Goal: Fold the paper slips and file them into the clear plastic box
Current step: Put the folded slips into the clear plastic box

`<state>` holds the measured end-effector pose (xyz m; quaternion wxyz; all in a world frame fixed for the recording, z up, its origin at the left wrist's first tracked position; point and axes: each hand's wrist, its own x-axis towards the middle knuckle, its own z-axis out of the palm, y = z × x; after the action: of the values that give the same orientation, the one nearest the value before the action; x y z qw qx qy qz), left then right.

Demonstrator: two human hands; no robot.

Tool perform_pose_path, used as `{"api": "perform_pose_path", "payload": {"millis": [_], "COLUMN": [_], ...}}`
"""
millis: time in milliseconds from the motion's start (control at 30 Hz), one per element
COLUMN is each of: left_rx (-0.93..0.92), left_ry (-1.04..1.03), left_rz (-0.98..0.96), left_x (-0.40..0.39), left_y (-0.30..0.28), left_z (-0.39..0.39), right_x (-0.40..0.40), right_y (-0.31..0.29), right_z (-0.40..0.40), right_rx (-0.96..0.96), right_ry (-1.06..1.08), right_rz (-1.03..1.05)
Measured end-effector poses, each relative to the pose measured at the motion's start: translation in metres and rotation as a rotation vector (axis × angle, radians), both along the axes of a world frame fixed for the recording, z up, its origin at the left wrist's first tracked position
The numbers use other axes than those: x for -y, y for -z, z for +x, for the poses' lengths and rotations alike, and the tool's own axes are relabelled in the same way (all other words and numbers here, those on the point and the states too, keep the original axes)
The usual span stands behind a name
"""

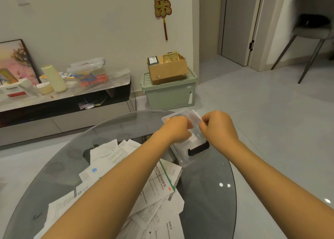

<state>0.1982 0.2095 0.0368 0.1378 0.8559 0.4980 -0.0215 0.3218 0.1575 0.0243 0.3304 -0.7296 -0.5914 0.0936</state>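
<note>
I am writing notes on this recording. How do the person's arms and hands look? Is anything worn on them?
Both forearms are bare as far as the frame shows: no sleeves. The left hand and the right hand show no gloves, and no watch, bracelet or ring can be seen.

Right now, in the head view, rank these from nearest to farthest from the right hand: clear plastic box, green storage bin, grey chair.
1. clear plastic box: directly under the right hand.
2. green storage bin: on the floor beyond, to the left.
3. grey chair: far right, by the doorway.
</note>
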Motion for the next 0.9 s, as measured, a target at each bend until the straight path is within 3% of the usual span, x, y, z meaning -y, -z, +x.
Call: {"api": "perform_pose_path", "payload": {"millis": [333, 467, 900], "left_rx": [-0.203, -0.170, -0.253], "left_ry": [0.046, 0.072, 0.180], "left_rz": [-0.217, -0.284, -0.232], "left_x": [-0.037, -0.040, -0.027], "left_y": [0.007, 0.005, -0.010], "left_z": [0.021, 0.023, -0.003], "right_x": [0.003, 0.003, 0.002], "right_y": [0.020, 0.018, 0.010], "right_z": [0.004, 0.005, -0.001], "right_rx": [-0.031, -0.036, 0.030], "right_ry": [0.049, 0.050, 0.032], "right_rz": [0.063, 0.048, -0.009]}}
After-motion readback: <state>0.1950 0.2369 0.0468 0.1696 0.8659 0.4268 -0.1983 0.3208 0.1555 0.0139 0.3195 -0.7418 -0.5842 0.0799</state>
